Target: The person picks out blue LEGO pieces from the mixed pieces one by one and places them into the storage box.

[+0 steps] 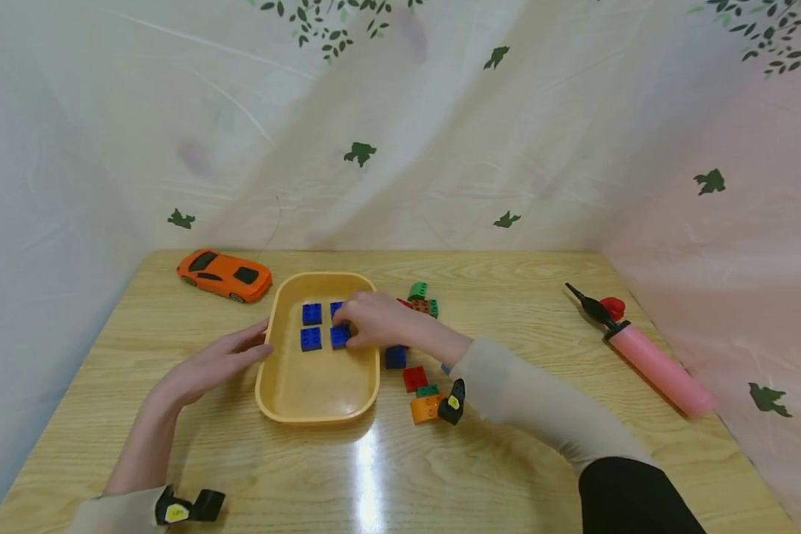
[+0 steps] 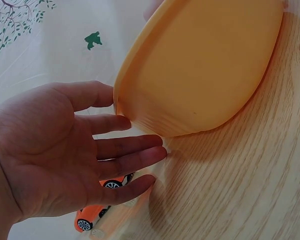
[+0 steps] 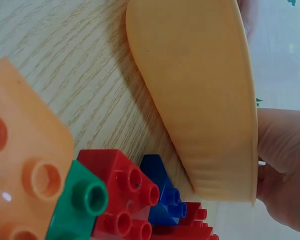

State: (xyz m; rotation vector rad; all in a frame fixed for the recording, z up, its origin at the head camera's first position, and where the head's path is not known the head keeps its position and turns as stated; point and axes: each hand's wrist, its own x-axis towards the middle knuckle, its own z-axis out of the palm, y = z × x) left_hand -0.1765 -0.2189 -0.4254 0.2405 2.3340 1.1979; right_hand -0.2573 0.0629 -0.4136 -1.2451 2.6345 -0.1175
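Observation:
A yellow plastic tray (image 1: 317,404) holds several blue toy bricks set in two rows, among them one at the upper left (image 1: 311,314) and one at the lower left (image 1: 310,339). My right hand (image 1: 377,317) reaches over the tray's right rim, its thumb and fingers pinching the near right blue brick (image 1: 339,338). Behind that, another blue brick (image 1: 335,307) is partly covered by the fingers. At the tray's left side, my left hand (image 1: 216,363) touches the rim with fingers extended; the left wrist view shows the fingertips against the tray wall (image 2: 200,70).
Right of the tray lie loose bricks: orange (image 1: 426,409), red (image 1: 414,379), dark blue (image 1: 395,357) and green (image 1: 417,291), some hidden under the right arm. An orange toy car (image 1: 224,275) stands at the back left. A pink hand pump (image 1: 661,368) lies at the right.

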